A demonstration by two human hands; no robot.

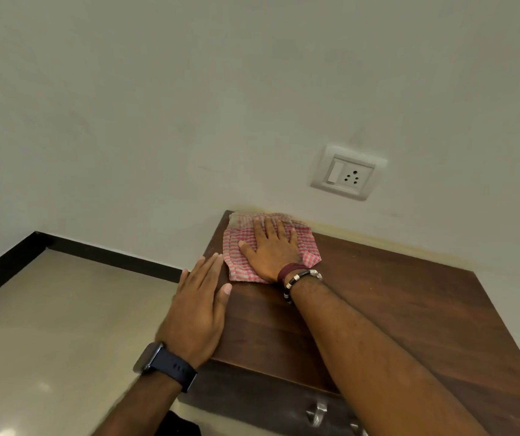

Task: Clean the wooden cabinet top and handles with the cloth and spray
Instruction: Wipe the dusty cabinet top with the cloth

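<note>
Right hand [272, 247], its grip flat and spread, presses the cloth [310, 247] onto the cabinet top [394, 303], far corner below the socket [348, 173]. Left hand [197, 309] rests open. Handles [316, 412] apparently remain; spray unseen.

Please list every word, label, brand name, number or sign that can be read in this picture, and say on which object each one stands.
None can be read.
Wall socket plate: a switch and pin holes, no print visible.
Smartwatch on the left wrist: its face is turned away, so nothing shows.
Checked cloth under the right hand: pattern only, no label.
</note>
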